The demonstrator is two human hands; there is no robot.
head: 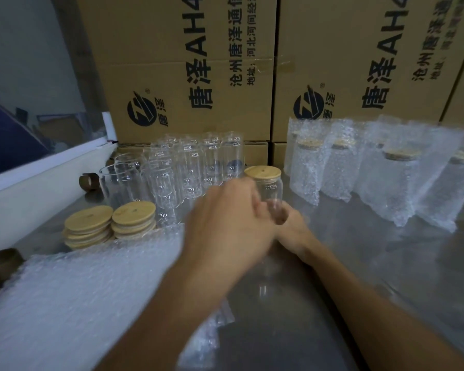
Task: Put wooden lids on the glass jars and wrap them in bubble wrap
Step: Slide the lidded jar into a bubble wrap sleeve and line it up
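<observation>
A glass jar (272, 190) with a wooden lid (263, 172) stands upright at the table's middle. My right hand (292, 228) grips its lower part from the right. My left hand (225, 220) is blurred and lies against the jar's left side with bent fingers; its hold is unclear. Several open glass jars (185, 167) stand behind and to the left. Two stacks of wooden lids (89, 226) (133, 218) lie left of them. A pile of bubble wrap sheets (78, 290) lies at the near left.
Several lidded jars in bubble wrap (332, 167) stand in a row at the right. Cardboard boxes (188, 76) wall off the back. Brown tape rolls (89, 183) (0, 263) sit at the left. A white ledge (38, 183) borders the steel table (359, 263).
</observation>
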